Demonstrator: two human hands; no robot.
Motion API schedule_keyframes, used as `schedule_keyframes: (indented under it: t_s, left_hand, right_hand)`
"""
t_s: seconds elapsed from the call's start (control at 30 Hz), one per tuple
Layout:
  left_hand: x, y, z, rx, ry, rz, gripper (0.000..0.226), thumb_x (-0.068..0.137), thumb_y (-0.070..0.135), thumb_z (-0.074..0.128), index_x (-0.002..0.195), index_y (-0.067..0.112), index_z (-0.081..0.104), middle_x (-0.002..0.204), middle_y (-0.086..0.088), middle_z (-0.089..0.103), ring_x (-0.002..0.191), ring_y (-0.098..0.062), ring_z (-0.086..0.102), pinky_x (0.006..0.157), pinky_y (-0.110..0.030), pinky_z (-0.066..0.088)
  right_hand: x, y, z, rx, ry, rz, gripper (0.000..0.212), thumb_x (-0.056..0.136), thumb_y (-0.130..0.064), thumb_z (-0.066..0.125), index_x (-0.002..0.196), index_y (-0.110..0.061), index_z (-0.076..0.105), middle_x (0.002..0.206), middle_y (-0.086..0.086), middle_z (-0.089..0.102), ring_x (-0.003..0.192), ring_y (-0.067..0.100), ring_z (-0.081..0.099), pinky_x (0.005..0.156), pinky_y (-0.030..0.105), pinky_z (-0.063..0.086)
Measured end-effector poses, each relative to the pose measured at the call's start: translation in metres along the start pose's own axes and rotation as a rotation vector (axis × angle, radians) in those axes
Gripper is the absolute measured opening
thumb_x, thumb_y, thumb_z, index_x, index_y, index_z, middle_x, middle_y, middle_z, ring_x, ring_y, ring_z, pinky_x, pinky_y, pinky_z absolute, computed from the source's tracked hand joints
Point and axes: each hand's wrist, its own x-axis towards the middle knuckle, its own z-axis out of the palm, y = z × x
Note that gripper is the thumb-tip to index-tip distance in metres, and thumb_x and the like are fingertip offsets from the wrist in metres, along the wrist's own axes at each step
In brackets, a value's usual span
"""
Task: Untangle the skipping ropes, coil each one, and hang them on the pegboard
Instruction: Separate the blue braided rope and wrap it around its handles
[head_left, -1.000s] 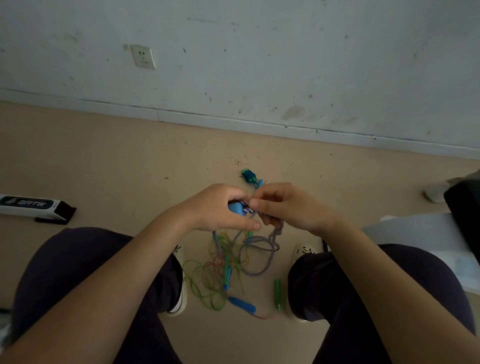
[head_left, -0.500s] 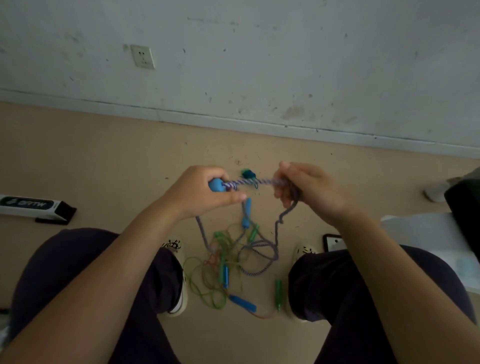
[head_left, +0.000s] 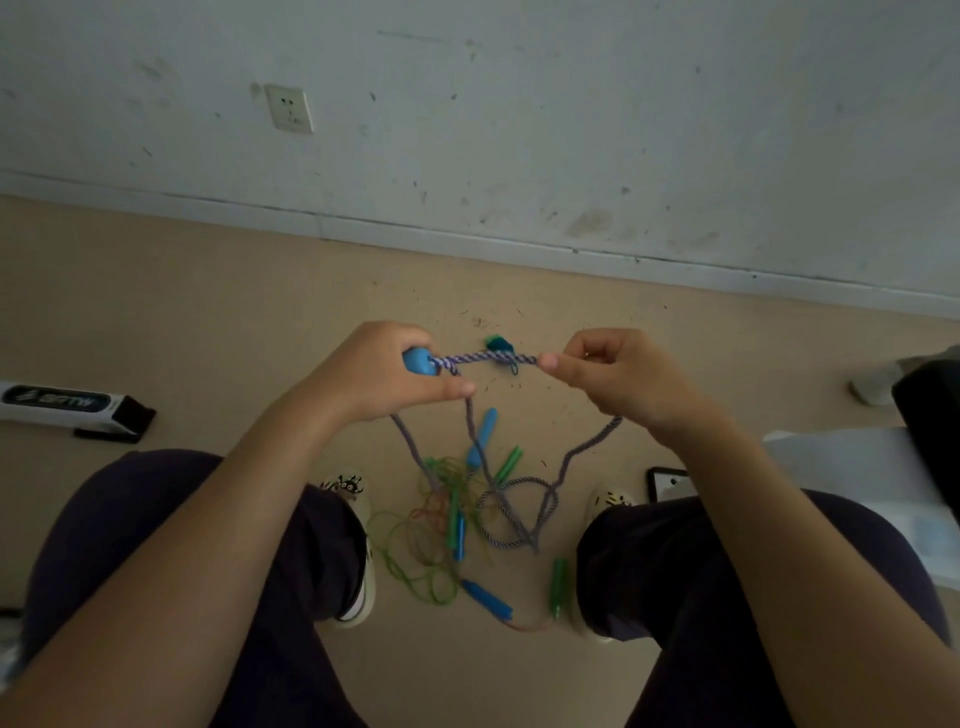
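Left hand (head_left: 387, 376) grips a blue handle (head_left: 420, 362); right hand (head_left: 618, 382) pinches the braided rope (head_left: 488, 358) taut (probably measuring a coil).

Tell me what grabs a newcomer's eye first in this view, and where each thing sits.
A taut stretch of purple-and-white braided rope runs mid-frame between the two hands: the left hand grips its blue plastic handle, the right hand pinches the cord. Below, between the person's shoes, a tangle of thin green cord with blue and green handles lies on the beige floor.
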Motion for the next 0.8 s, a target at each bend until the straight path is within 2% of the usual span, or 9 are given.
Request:
schedule_keyframes:
  t_s: [0.07,0.13,0.23,0.33,0.47,0.57,0.63,0.7,0.8]
  left_hand:
    - [-0.004,0.006,0.012,0.000,-0.027,0.030,0.068,0.061,0.070,0.078,0.078,0.005,0.066,0.070,-0.011,0.060,0.057,-0.015,0.048,0.055,-0.033,0.038]
    - [-0.008,0.018,0.029,0.054,-0.093,0.068,0.052,0.063,0.064,0.080,0.078,0.016,0.068,0.074,-0.006,0.066,0.062,-0.019,0.058,0.059,-0.037,0.048]
    - [-0.006,0.026,0.039,0.076,-0.144,0.097,0.030,0.069,0.052,0.084,0.080,0.031,0.066,0.076,0.006,0.066,0.067,-0.010,0.061,0.064,-0.033,0.049]
    - [-0.001,0.020,0.027,0.029,-0.112,0.048,0.039,0.065,0.056,0.084,0.078,0.023,0.070,0.073,0.001,0.065,0.060,-0.010,0.056,0.060,-0.029,0.043]
    - [0.002,0.002,0.003,0.039,-0.114,-0.078,0.075,0.058,0.071,0.076,0.080,0.000,0.065,0.068,-0.004,0.054,0.061,-0.014,0.048,0.059,-0.031,0.036]
    - [0.001,-0.005,-0.001,0.069,-0.066,-0.110,0.065,0.065,0.066,0.077,0.065,0.006,0.053,0.062,0.000,0.046,0.057,-0.013,0.043,0.058,-0.031,0.032]
    - [0.000,-0.002,0.005,0.063,-0.063,-0.080,0.064,0.068,0.063,0.079,0.067,0.003,0.056,0.063,-0.001,0.048,0.057,-0.013,0.044,0.058,-0.031,0.033]
    - [-0.003,0.005,0.017,0.039,-0.098,-0.020,0.056,0.068,0.060,0.081,0.071,0.008,0.063,0.065,-0.004,0.053,0.058,-0.012,0.048,0.057,-0.031,0.036]
    - [-0.005,0.016,0.033,0.028,-0.159,0.071,0.040,0.069,0.052,0.084,0.077,0.016,0.068,0.077,-0.006,0.066,0.063,-0.015,0.056,0.059,-0.030,0.043]
  right_hand:
    - [-0.002,0.001,0.008,0.028,-0.082,-0.007,0.050,0.084,-0.055,0.061,0.077,-0.005,0.060,0.054,0.004,0.044,0.044,0.012,0.038,0.046,0.022,0.036]
    - [-0.001,0.001,0.022,0.028,-0.189,-0.012,0.052,0.086,-0.059,0.054,0.077,-0.007,0.059,0.055,0.004,0.049,0.047,0.014,0.045,0.050,0.026,0.041]
    - [0.003,0.000,0.037,-0.093,-0.236,0.013,0.054,0.086,-0.060,0.054,0.074,-0.008,0.059,0.049,-0.009,0.043,0.046,0.007,0.038,0.051,0.025,0.033]
    - [0.006,-0.004,0.027,-0.147,-0.173,-0.009,0.067,0.084,-0.060,0.057,0.071,0.005,0.051,0.051,-0.004,0.033,0.044,0.008,0.028,0.047,0.021,0.025]
    - [0.004,-0.005,0.001,-0.109,-0.060,-0.006,0.061,0.080,-0.066,0.055,0.066,-0.008,0.045,0.055,0.001,0.031,0.042,0.007,0.026,0.045,0.018,0.026]
    - [0.002,0.002,0.003,-0.144,-0.030,0.004,0.064,0.084,-0.062,0.058,0.066,-0.002,0.045,0.055,-0.001,0.031,0.044,0.006,0.027,0.048,0.021,0.025]
    - [0.002,0.005,0.010,-0.135,-0.085,0.013,0.059,0.084,-0.063,0.056,0.069,-0.006,0.053,0.052,-0.007,0.038,0.045,0.006,0.034,0.050,0.022,0.031]
    - [0.002,0.005,0.018,-0.066,-0.190,0.015,0.048,0.088,-0.058,0.056,0.074,-0.012,0.060,0.055,-0.002,0.046,0.049,0.012,0.041,0.051,0.024,0.037]
    - [0.002,0.003,0.027,-0.035,-0.270,0.016,0.035,0.094,-0.043,0.059,0.077,-0.013,0.063,0.056,-0.002,0.044,0.050,0.011,0.039,0.049,0.022,0.035]
